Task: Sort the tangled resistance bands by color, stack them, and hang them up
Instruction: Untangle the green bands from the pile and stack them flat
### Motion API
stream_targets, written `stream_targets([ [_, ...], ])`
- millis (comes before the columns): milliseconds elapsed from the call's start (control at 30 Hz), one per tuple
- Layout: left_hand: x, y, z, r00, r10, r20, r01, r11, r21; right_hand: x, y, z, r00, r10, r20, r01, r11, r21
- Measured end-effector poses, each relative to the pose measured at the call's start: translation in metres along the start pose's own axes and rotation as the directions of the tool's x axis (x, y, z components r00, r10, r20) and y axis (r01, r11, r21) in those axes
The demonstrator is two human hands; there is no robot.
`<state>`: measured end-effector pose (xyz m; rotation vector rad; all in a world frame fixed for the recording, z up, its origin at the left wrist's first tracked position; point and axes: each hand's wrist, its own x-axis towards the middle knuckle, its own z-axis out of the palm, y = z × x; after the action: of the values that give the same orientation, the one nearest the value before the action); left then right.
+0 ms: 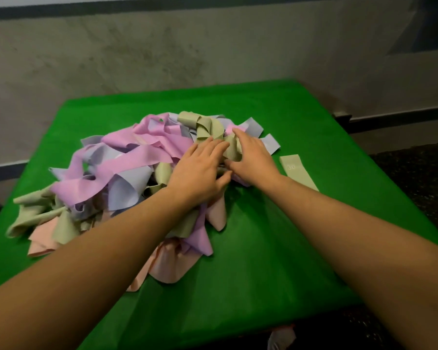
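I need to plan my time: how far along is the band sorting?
Barely begun. One flat sage-green band lies apart on the green table cover. The left hand and right hand are both working at the tangled pile of pink, lavender, green and peach bands. Sorting, stacking and hanging remain.

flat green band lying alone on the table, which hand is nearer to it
Right. The right hand is just left of the flat green band; the left hand lies farther left on the pile.

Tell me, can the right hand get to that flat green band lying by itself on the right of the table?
Probably yes. The flat green band lies apart from the pile, just right of the right hand, with only bare green table between them.
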<state>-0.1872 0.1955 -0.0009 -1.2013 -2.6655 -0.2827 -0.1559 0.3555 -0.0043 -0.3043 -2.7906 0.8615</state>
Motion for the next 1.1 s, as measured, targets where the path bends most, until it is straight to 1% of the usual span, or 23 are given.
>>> stream_targets([
  [67,0.000,-0.005,0.006,0.998,-0.051,0.032,0.051,0.999,-0.003,0.003,0.005,0.006,0.999,0.028,0.023,-0.027,0.998,-0.057],
  [133,-0.002,-0.009,0.011,0.994,-0.091,0.053,0.091,0.996,0.013,-0.002,0.012,0.007,1.000,0.012,0.020,-0.009,0.989,-0.150],
  [233,-0.004,-0.012,0.015,0.992,-0.104,0.064,0.103,0.994,0.022,-0.018,0.019,0.000,0.997,-0.080,0.008,0.080,0.981,-0.178],
  [300,-0.005,-0.010,0.015,0.991,-0.108,0.077,0.107,0.994,0.021,-0.030,0.021,-0.007,0.983,-0.175,-0.049,0.166,0.975,-0.146],
  [367,-0.005,-0.008,0.014,0.989,-0.118,0.088,0.117,0.993,0.018,-0.042,0.018,-0.017,0.964,-0.225,-0.144,0.218,0.974,-0.062],
  [400,-0.006,-0.007,0.013,0.987,-0.126,0.096,0.125,0.992,0.017,-0.047,0.015,-0.023,0.961,-0.214,-0.176,0.222,0.975,0.024],
  [433,-0.006,-0.007,0.012,0.985,-0.133,0.106,0.131,0.991,0.022,-0.053,0.009,-0.029,0.968,-0.175,-0.181,0.201,0.969,0.142],
  [467,-0.007,-0.006,0.011,0.983,-0.136,0.121,0.132,0.991,0.035,-0.059,0.003,-0.035,0.981,-0.106,-0.160,0.149,0.948,0.282],
  [500,-0.008,-0.006,0.009,0.980,-0.137,0.143,0.131,0.990,0.050,-0.066,-0.004,-0.041,0.992,-0.028,-0.122,0.078,0.901,0.427],
  [533,-0.009,-0.004,0.008,0.975,-0.140,0.171,0.132,0.990,0.059,-0.071,-0.010,-0.047,0.995,0.049,-0.084,0.007,0.829,0.559],
  [567,-0.011,-0.002,0.006,0.969,-0.150,0.197,0.141,0.988,0.059,-0.076,-0.015,-0.053,0.992,0.115,-0.048,-0.053,0.736,0.674],
  [600,-0.013,0.001,0.005,0.963,-0.162,0.215,0.155,0.987,0.051,-0.080,-0.020,-0.058,0.987,0.163,-0.001,-0.101,0.622,0.777],
  [633,-0.016,0.004,0.003,0.959,-0.176,0.223,0.171,0.984,0.041,-0.084,-0.023,-0.062,0.980,0.195,0.042,-0.137,0.508,0.850],
  [667,-0.018,0.006,0.002,0.956,-0.189,0.225,0.186,0.982,0.035,-0.088,-0.027,-0.068,0.973,0.222,0.065,-0.156,0.426,0.891],
  [733,-0.023,0.011,-0.001,0.952,-0.205,0.228,0.203,0.979,0.033,-0.097,-0.033,-0.078,0.959,0.278,0.060,-0.152,0.321,0.935],
  [833,-0.029,0.017,-0.004,0.939,-0.235,0.250,0.233,0.972,0.040,-0.112,-0.040,-0.093,0.947,0.321,0.023,-0.081,0.168,0.983],
  [900,-0.035,0.021,-0.006,0.936,-0.254,0.242,0.252,0.967,0.041,-0.122,-0.044,-0.105,0.946,0.324,0.007,-0.051,0.127,0.991],
  [967,-0.040,0.026,-0.010,0.951,-0.253,0.179,0.256,0.967,0.007,-0.134,-0.045,-0.115,0.951,0.309,0.020,-0.067,0.141,0.988],
  [1000,-0.042,0.031,-0.014,0.956,-0.256,0.146,0.267,0.962,-0.056,-0.141,-0.046,-0.118,0.953,0.300,0.038,-0.089,0.159,0.983],
  [1033,-0.045,0.037,-0.021,0.956,-0.268,0.121,0.286,0.944,-0.167,-0.147,-0.046,-0.120,0.953,0.296,0.057,-0.114,0.178,0.977],
  [1067,-0.048,0.045,-0.028,0.953,-0.280,0.115,0.303,0.901,-0.312,-0.153,-0.045,-0.122,0.952,0.297,0.073,-0.134,0.191,0.972],
  [1100,-0.051,0.054,-0.036,0.952,-0.282,0.119,0.304,0.831,-0.466,-0.160,-0.045,-0.122,0.949,0.303,0.083,-0.148,0.199,0.969],
])
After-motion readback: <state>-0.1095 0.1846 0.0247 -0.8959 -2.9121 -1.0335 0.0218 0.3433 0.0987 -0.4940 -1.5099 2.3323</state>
